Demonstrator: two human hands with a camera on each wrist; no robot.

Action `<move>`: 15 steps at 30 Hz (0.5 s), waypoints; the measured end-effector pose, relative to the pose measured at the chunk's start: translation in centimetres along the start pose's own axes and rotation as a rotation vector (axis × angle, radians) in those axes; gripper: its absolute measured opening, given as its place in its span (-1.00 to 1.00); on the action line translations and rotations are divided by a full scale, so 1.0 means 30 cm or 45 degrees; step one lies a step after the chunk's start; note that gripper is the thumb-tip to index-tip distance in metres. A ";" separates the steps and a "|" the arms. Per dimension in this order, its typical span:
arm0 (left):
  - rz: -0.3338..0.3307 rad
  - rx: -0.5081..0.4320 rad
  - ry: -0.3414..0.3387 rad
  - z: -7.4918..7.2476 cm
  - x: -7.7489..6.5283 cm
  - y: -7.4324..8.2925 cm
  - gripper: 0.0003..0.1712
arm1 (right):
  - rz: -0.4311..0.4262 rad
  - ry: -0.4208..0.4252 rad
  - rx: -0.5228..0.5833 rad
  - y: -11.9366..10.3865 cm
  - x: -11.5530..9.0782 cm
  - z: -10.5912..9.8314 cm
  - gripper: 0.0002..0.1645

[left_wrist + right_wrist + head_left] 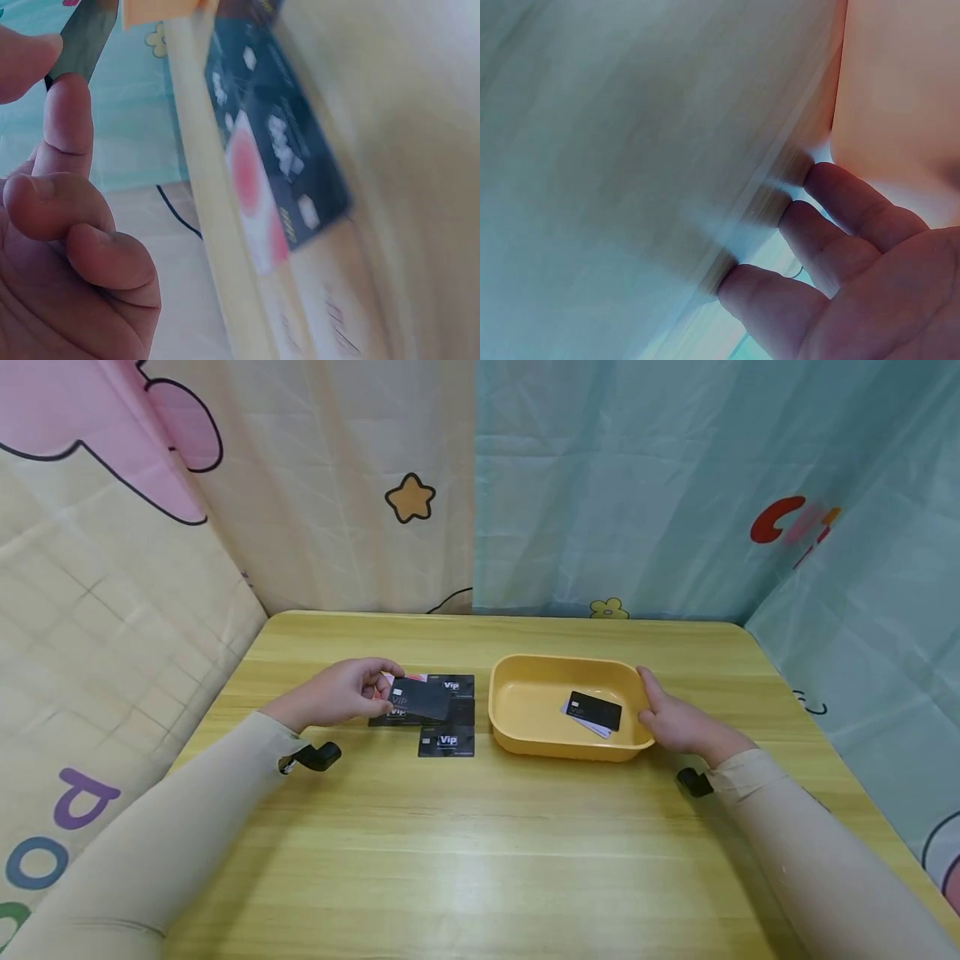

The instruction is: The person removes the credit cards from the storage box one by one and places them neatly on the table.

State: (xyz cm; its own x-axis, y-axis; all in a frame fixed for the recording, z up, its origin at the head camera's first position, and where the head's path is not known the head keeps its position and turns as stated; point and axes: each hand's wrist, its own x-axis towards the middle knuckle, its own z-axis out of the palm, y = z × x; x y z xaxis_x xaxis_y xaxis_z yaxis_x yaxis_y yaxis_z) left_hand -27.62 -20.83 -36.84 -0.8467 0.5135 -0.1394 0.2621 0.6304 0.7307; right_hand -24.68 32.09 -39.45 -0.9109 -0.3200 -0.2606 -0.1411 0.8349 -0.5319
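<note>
Card (pixel 423 700), black, marked VIP: pinched between thumb and finger of the left hand (pixel 345 691), held above other cards. Spread cards (pixel 447 743), mostly black: overlapping, flat on the wooden table (pixel 450 827). Right hand (pixel 681 722): fingers extended, touching the tray's right end. Tray (pixel 525 697), yellow, rounded corners: just right of the spread; inside, black top card (pixel 596 710) partly covering something white. Curtain (pixel 337 527), patterned: beyond the table's far edge.

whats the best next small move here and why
Probably carry the black card right, to above the tray: the left hand pinches it over other cards, a similar card lies in the tray, and the right hand touches the tray's right end.
</note>
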 end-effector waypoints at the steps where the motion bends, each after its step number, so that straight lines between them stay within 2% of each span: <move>1: -0.016 -0.001 0.000 -0.002 -0.012 -0.012 -0.43 | -0.001 -0.001 -0.004 -0.001 0.000 -0.001 -0.05; 5: -0.082 -0.010 0.009 -0.007 -0.057 -0.063 -0.42 | 0.003 -0.003 -0.004 -0.003 0.001 -0.005 -0.05; 8: -0.096 0.006 0.012 -0.009 -0.085 -0.093 -0.42 | 0.007 -0.010 0.008 -0.005 0.003 -0.009 -0.05; 15: -0.116 0.022 -0.038 -0.002 -0.105 -0.130 -0.45 | 0.021 -0.024 0.018 -0.006 0.006 -0.009 -0.04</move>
State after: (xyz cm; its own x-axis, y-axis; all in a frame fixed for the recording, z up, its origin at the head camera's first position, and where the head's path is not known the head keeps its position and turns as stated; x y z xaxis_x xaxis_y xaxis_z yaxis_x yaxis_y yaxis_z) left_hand -25.99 -24.94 -39.21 -0.8533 0.4706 -0.2245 0.1929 0.6850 0.7025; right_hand -24.93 32.00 -39.20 -0.9057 -0.3146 -0.2843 -0.1204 0.8337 -0.5390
